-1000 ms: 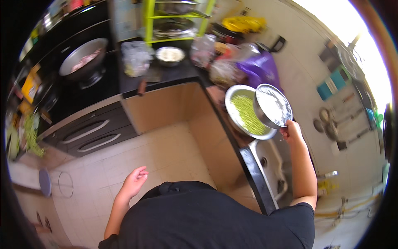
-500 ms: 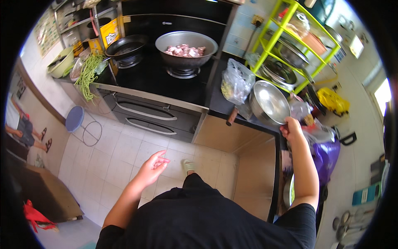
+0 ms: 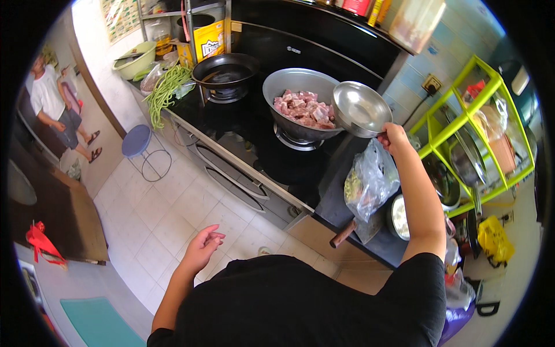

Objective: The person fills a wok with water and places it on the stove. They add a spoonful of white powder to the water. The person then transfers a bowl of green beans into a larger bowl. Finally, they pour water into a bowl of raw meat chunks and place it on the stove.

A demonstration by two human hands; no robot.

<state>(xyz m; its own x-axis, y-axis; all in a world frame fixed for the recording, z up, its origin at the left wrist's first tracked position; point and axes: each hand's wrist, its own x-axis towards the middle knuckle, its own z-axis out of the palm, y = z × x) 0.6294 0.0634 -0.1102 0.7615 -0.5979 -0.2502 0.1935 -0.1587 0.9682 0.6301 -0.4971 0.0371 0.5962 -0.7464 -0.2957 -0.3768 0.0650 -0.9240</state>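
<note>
Gripping the bowl (image 3: 363, 109) firmly, the right hand (image 3: 394, 139) should steady it by the pot (image 3: 306, 80), near the stove's (image 3: 251, 136) right edge. The left hand (image 3: 203, 246) is empty, half curled.

Two hands: one right hand (image 3: 393, 138), one left hand (image 3: 202, 247); one steel bowl (image 3: 362, 110) in the right hand; one grey pot (image 3: 303, 81) just left of that hand, its overlapping meat pieces (image 3: 306, 110) uncountable; one black frying pan (image 3: 226, 70) farther left; two burners (image 3: 298, 142), one each beneath pot and pan; one clear bag (image 3: 373, 180) and one wooden handle (image 3: 343, 233) below the right hand; one green rack (image 3: 458, 118) to its right; one blue stool (image 3: 137, 140) and one other person (image 3: 51, 95) up and left of the left hand.
</note>
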